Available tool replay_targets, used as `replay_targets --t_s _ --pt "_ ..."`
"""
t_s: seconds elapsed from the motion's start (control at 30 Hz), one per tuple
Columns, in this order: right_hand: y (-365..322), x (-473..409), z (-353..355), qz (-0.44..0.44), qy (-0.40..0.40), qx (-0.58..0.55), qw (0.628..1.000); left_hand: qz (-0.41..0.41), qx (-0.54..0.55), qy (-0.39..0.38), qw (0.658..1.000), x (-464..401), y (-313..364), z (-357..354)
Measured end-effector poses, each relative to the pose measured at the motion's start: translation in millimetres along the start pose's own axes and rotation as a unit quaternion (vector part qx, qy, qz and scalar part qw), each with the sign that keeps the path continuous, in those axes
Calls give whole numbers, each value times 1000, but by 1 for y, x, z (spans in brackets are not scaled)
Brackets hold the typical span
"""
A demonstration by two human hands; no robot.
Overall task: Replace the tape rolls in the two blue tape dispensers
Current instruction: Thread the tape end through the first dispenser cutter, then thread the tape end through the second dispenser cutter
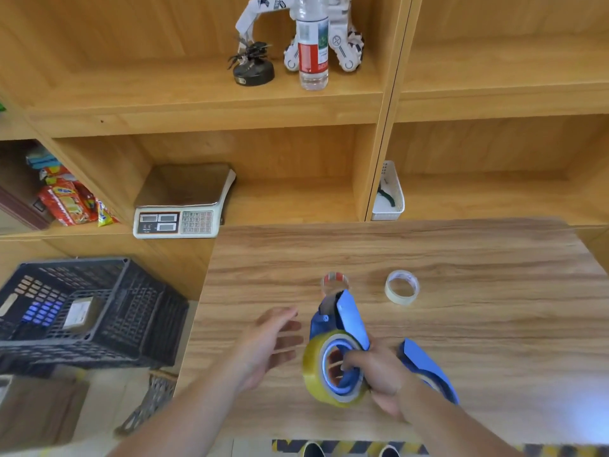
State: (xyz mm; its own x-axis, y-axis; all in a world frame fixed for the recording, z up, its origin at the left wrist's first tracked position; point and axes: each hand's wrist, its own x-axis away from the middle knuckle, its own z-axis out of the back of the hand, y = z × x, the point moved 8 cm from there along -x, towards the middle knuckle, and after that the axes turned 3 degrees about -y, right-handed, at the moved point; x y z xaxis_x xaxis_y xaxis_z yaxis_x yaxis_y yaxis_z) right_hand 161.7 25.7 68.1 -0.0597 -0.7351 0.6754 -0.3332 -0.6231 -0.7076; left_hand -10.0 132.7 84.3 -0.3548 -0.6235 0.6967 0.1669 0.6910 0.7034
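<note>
Right hand: clamps the near blue dispenser, steadying its yellowish tape roll.
Left hand: spread empty, beside the roll.
Second dispenser: parked right, awaiting its turn.

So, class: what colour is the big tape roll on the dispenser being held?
Yellowish, translucent tape roll on the blue dispenser; seen in the head view.

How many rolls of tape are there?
3 plainly seen: a big yellowish roll on the blue dispenser in the right hand; a near-empty clear roll behind it; a whitish roll further right. The second dispenser may hide another.
</note>
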Motion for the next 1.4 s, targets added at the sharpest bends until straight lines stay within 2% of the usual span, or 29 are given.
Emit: replay_targets --t_s 0.1,0.33,0.63,0.83,1.07,1.23,1.4 --pt "16 -18 4 -6 57 26 998 18 15 -35 999 0 -38 -2" --pt "61 -46 0 -65 124 87 986 38 -34 -32 998 -18 -97 13" --pt "85 -76 0 -97 138 255 952 87 -28 -19 996 -55 -138 35" --pt "116 -101 6 -104 127 320 933 112 -48 9 992 -75 -169 43" --pt "110 -104 2 -81 134 394 906 118 -94 12 988 -93 -194 47" --pt "119 -108 4 -80 130 408 900 103 -181 31 978 -88 -190 47" --pt "121 -112 6 -65 140 403 902 95 -207 53 972 -87 -185 45"
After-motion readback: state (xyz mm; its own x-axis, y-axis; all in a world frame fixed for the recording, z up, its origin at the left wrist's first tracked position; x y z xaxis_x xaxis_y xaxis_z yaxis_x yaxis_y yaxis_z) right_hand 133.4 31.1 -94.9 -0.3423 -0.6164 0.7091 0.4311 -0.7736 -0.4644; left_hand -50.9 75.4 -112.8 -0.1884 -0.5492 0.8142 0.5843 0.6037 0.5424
